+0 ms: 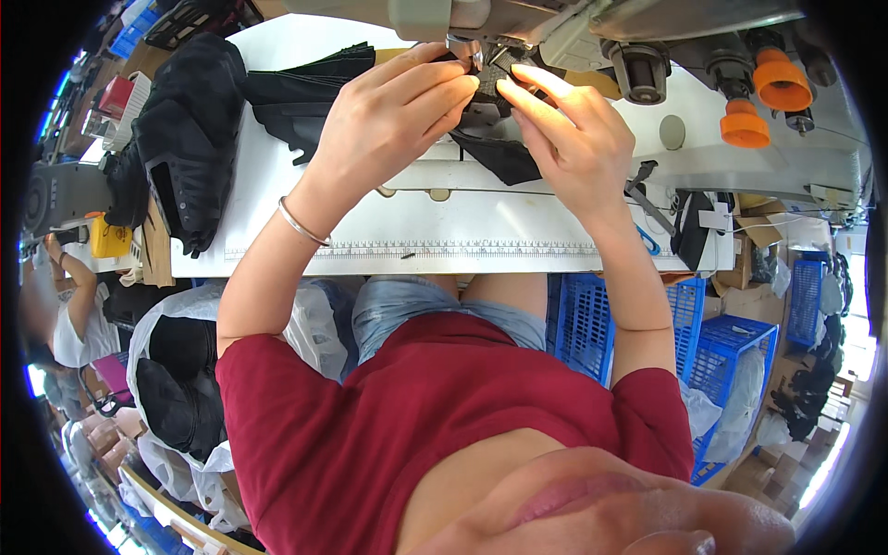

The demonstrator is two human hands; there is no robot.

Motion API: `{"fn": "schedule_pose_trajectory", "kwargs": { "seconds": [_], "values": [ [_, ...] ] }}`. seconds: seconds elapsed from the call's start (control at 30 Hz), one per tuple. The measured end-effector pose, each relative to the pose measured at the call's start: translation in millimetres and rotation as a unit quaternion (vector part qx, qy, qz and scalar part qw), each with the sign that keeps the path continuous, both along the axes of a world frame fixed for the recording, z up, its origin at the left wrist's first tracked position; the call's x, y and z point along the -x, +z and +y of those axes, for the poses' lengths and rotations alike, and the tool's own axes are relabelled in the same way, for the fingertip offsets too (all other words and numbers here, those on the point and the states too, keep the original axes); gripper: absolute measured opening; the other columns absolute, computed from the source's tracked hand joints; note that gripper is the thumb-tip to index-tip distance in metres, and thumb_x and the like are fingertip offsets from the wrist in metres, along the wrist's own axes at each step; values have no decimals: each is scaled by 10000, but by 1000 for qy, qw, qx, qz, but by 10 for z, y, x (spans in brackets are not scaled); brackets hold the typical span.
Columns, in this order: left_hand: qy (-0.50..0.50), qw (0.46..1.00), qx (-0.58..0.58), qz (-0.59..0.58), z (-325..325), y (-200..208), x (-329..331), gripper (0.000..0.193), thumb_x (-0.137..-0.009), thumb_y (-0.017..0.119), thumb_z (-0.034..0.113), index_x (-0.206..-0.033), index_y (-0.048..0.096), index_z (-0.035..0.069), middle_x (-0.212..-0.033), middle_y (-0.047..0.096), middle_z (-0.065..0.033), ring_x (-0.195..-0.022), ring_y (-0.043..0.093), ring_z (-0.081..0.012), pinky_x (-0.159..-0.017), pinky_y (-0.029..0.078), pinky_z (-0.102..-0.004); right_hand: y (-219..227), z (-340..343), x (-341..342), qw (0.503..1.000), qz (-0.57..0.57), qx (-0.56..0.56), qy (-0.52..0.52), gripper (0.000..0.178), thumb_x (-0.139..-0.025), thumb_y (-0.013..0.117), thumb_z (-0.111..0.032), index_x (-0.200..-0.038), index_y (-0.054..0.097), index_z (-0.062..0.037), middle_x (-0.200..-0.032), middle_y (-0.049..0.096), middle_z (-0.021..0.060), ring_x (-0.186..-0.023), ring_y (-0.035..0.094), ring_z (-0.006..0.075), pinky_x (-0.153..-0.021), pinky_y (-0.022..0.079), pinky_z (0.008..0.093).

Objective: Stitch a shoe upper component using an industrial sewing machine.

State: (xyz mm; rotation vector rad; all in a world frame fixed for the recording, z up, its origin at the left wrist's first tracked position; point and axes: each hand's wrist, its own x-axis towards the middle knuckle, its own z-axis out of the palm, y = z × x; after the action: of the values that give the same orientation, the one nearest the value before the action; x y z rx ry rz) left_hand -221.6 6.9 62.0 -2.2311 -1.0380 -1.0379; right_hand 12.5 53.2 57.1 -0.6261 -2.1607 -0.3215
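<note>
Under the head of a sewing machine (pixel 499 28), both my hands work at a piece of black fabric (pixel 499 155) near the needle area. My left hand (pixel 393 111) is closed, fingers bent together, its tips at the fabric's left side beside the presser foot. My right hand (pixel 578 129) pinches at the fabric's right side, thumb and fingertips drawn close. The knuckles and the machine head partly hide the exact grip. Behind my left hand, more black fabric pieces (pixel 305 88) lie on the white table (pixel 259 222).
A heap of black fabric (pixel 190 129) lies at the table's left. A ruler strip (pixel 416 250) runs along the front edge. Orange knobs (pixel 782 79) hang at the upper right. Blue crates (pixel 731 356) stand low on the right; a white bag (pixel 153 356) of black pieces sits low left.
</note>
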Motion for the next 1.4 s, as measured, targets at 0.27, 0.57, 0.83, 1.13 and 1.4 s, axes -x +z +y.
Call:
{"fn": "schedule_pose_trajectory", "kwargs": {
  "seconds": [0.27,0.57,0.83,1.13,1.4],
  "values": [
    [-28,997,42,-52,82,65,72,145,-807,773,97,-951,763,78,-1028,741,-50,-986,722,-234,-812,604,-330,10,-24,54,999,-3,12,-31,290,-845,772,-131,-1125,796,-203,-1157,739,-42,-830,673,153,-721,548,271],
    [-23,999,27,-41,123,27,90,145,-808,793,118,-948,779,82,-1007,757,-60,-993,732,-248,-820,611,-343,4,-6,65,998,1,41,-41,295,-847,759,-124,-1130,796,-201,-1169,742,-39,-913,703,172,-783,563,284],
    [-39,997,42,-59,133,48,104,160,-840,782,123,-983,774,50,-1022,757,-67,-1057,723,-267,-870,603,-361,-14,-12,92,999,17,31,-39,308,-839,758,-120,-1133,794,-204,-1165,743,-46,-927,708,169,-777,570,280],
    [-37,996,56,-64,120,55,116,144,-844,776,119,-973,776,55,-1036,757,-60,-1065,718,-255,-850,605,-360,-24,-31,101,998,19,37,-47,311,-838,761,-122,-1134,795,-210,-1167,741,-53,-947,707,162,-793,572,280],
    [-167,895,308,-275,160,147,320,169,-899,729,65,-1044,773,-10,-1031,771,-134,-925,736,-198,-884,583,-300,-179,-43,72,997,71,-8,-25,317,-808,776,-164,-1121,778,-214,-1101,693,-31,-857,639,183,-703,527,316]
  ]
}}
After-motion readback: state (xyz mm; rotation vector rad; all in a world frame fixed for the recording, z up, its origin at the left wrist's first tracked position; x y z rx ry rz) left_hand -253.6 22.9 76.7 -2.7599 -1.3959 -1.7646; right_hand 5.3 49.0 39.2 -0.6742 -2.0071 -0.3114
